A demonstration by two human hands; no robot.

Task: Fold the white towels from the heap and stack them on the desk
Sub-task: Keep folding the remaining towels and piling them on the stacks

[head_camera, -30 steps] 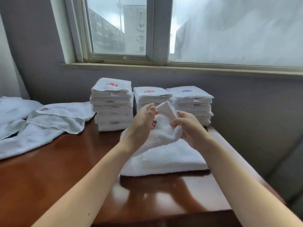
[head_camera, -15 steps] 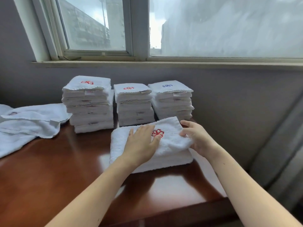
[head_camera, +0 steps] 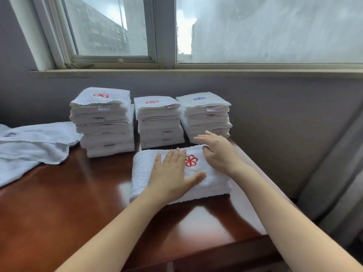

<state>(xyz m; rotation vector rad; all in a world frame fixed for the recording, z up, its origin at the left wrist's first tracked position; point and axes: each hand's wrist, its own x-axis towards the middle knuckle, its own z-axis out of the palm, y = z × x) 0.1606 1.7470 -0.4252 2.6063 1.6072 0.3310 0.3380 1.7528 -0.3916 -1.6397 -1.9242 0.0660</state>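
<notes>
Beneath a grey-framed window (head_camera: 157, 32), the glossy brown wooden desk (head_camera: 59, 203) carries three stacks of folded white towels (head_camera: 157, 122) and a loose white towel heap (head_camera: 33, 146). Nearer, the left hand (head_camera: 172, 175) presses flat-fingered on a folded white towel with a red emblem (head_camera: 145, 167); the right hand (head_camera: 218, 152) rests on its right edge, fingers loosely extended.

A white-framed window (head_camera: 164, 36) and its sill (head_camera: 196, 72) sit above a grey wall (head_camera: 284, 118), letting in pale daylight.

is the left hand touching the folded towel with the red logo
Touching: the head view shows the left hand lying flat on the folded towel.
</notes>
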